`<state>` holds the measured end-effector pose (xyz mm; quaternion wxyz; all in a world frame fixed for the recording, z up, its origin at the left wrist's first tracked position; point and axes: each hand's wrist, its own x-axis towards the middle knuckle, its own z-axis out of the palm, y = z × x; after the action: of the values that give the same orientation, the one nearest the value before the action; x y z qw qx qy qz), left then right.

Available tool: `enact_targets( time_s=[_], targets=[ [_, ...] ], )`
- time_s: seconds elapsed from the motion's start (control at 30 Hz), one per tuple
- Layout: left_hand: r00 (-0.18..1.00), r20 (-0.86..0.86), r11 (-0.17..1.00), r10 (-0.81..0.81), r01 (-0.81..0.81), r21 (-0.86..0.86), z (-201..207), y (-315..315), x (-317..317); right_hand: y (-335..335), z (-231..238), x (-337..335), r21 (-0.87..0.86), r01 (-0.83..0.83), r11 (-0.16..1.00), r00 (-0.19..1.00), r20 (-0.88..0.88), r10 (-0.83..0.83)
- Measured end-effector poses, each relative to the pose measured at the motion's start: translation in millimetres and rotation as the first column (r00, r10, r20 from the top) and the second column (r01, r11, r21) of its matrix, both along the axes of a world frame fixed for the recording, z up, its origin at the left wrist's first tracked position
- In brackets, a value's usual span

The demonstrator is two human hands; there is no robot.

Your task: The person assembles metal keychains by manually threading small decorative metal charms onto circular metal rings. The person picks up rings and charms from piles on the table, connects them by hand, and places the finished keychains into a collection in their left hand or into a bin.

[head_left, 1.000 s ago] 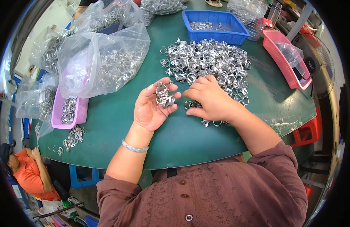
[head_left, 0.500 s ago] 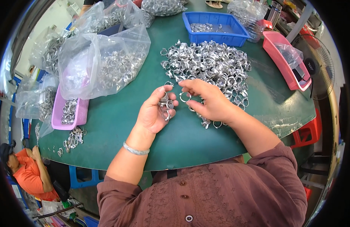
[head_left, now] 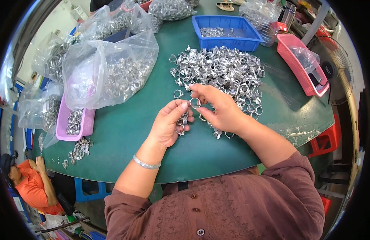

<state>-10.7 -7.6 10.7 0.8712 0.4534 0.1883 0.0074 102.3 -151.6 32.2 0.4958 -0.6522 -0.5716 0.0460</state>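
Note:
My left hand (head_left: 165, 126) is curled around several silver metal rings (head_left: 181, 125), which show between its palm and fingers. Between the two hands, a single metal ring (head_left: 195, 107) stands nearly face-on. The thumb of my left hand meets its edge, and the bent fingers and thumb of my right hand (head_left: 221, 107) pinch it from the other side. Another loose ring (head_left: 178, 95) lies on the table just beyond my left fingertips. Past my right hand spreads a big pile of similar rings (head_left: 223, 66), partly hidden by that hand and forearm.
Behind the pile stands a blue tray (head_left: 233, 43) with some rings inside. A pink basket (head_left: 301, 66) is at the right, near a fan (head_left: 331, 69). At left, a clear bag of rings (head_left: 127, 78) rests by a purple basket (head_left: 87, 125). Another person (head_left: 35, 186) sits at far left.
My left hand has moved right and turned, its thumb closing in on the single ring. The right hand stays nearly in place, still pinching that ring.

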Motion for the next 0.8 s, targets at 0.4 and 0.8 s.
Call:
enact_targets(
  time_s=[0.4,0.8],
  targets=[
    [0.994,0.100,0.998,-0.053,0.057,-0.034,0,-3,2,5,5,-3,0.090,-0.010,0.996,0.960,0.280,-0.016],
    [0.818,0.541,0.855,-0.197,0.414,-0.313,-8,14,0,-1,6,9,0.188,0.117,0.975,0.945,0.280,-0.168]
  ],
)
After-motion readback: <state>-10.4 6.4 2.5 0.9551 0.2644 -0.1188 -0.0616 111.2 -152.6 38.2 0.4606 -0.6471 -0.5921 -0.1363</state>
